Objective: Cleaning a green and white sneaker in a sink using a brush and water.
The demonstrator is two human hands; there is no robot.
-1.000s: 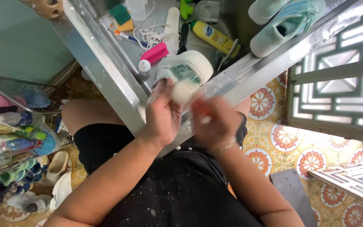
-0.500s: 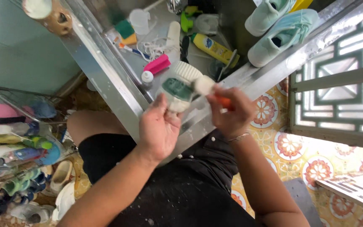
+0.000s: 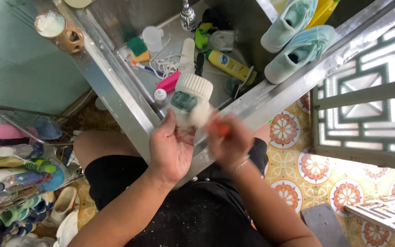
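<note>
While the left hand (image 3: pixel 172 146) cups the heel end of a white shoe with a green patch (image 3: pixel 189 98), fingers curled under it, the right hand (image 3: pixel 228 142) is closed around an orange-handled brush (image 3: pixel 209 120) whose white head is pressed to the shoe just beside the left thumb; the right hand is blurred. The shoe tilts away from both hands, its ribbed sole uppermost, above a steel sink (image 3: pixel 115 77).

Beyond the hands, in the basin, lie a pink brush (image 3: pixel 169 82) and a small white-capped bottle (image 3: pixel 160 95) just past the left fingertips, then a tangle of white laces (image 3: pixel 170 66), a green and yellow sponge (image 3: pixel 138 48), a clear cup (image 3: pixel 153 37) and a yellow bottle (image 3: pixel 229 65). Farther off beyond the right hand, a pair of pale mint sneakers (image 3: pixel 298 39) rests on the sink's rim. A brown holder with white paste (image 3: pixel 62 29) stands on the far rim, beyond the left hand.

Outward of the left arm, a wire rack of bottles (image 3: pixel 14 164) and sandals (image 3: pixel 62 206) crowd the floor. Outward of the right arm, patterned orange floor tiles (image 3: pixel 312 167) and a white lattice grille (image 3: pixel 366 91) show.
</note>
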